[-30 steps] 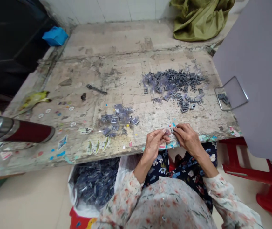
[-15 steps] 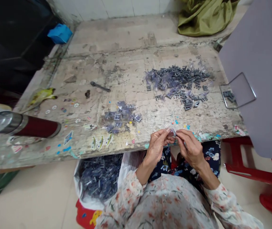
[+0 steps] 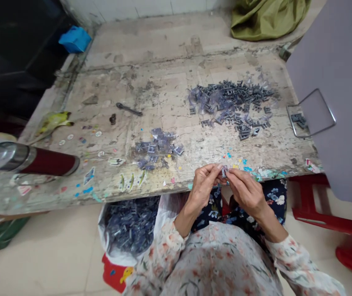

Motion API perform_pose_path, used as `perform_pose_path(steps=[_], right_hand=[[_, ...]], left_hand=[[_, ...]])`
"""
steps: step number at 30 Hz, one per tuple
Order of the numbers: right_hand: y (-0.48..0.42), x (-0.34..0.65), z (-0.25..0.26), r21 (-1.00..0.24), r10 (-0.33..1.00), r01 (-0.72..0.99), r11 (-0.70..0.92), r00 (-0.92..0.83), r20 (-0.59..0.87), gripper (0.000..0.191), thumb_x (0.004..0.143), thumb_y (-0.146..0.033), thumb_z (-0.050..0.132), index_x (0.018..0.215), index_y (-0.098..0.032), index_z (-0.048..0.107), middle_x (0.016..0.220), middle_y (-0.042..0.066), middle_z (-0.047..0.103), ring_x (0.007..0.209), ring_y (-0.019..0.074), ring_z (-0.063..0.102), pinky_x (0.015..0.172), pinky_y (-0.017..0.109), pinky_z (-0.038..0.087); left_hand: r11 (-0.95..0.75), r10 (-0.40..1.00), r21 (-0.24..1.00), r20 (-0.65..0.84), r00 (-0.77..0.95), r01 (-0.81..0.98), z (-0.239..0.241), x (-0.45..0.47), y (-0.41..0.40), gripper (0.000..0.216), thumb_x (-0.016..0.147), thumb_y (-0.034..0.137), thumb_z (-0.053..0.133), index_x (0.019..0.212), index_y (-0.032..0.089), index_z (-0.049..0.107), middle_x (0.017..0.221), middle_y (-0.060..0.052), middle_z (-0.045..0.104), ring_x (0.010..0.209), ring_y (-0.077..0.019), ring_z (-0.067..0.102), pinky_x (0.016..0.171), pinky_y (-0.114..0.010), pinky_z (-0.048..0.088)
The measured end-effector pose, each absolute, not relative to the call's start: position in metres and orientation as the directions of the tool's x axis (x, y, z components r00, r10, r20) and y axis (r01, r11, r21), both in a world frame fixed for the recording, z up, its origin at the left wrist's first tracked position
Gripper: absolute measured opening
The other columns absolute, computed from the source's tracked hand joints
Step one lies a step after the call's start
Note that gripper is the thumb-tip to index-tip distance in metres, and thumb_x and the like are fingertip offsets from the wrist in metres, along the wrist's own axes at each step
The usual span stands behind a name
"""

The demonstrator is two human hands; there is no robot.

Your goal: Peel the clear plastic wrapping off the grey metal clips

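Note:
Between the fingertips of both hands is a small grey and clear plastic piece, held just over the table's front edge. My left hand pinches it from the left, and my right hand grips its right side. Fingers cover part of it. Beyond the hands lies a large pile of small grey plastic parts mixed with clear purplish pieces. A smaller cluster of grey and clear pieces rests to the left of my hands.
A dark red flask lies on the worn table at left. Below the front edge stands a white sack full of similar pieces. A grey panel with a wire loop borders the right. A red stool stands below.
The small piece has turned between my fingertips and shows more of its grey face. Both hands stay in nearly the same place, and the view has shifted slightly.

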State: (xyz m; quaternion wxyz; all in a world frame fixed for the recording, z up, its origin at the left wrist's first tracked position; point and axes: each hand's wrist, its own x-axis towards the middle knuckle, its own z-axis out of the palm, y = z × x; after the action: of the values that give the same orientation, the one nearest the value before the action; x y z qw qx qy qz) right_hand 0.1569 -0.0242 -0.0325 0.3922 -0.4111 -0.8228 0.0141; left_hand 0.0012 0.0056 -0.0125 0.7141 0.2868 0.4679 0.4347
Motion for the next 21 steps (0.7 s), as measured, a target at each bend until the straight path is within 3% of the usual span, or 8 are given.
perform_pose_path(steps=[14,21], right_hand=[[-0.024,0.163,-0.037,-0.302,0.661,0.657,0.691,-0.405,0.631,0.058,0.091,-0.007,0.052,0.145,-0.022,0.040,0.120,0.012,0.068,0.113,0.0240,0.065,0.090,0.039,0.059],[-0.030,0.167,-0.034,-0.288,0.650,0.651,0.703,-0.421,0.633,0.057,0.092,-0.008,0.053,0.146,-0.021,0.041,0.121,0.013,0.067,0.115,0.0245,0.064,0.092,0.039,0.059]], left_hand=[[0.554,0.813,0.783,-0.437,0.385,-0.282,-0.007,-0.015,0.021,0.040,0.067,0.050,0.079,0.060,0.015,0.062,0.052,0.002,0.056,0.046,-0.0091,0.055,0.053,-0.022,0.049],[0.631,0.754,0.704,-0.455,0.475,-0.326,-0.009,-0.015,0.021,0.035,0.067,0.044,0.081,0.064,0.014,0.064,0.052,0.003,0.053,0.046,-0.0075,0.049,0.053,-0.023,0.050]])
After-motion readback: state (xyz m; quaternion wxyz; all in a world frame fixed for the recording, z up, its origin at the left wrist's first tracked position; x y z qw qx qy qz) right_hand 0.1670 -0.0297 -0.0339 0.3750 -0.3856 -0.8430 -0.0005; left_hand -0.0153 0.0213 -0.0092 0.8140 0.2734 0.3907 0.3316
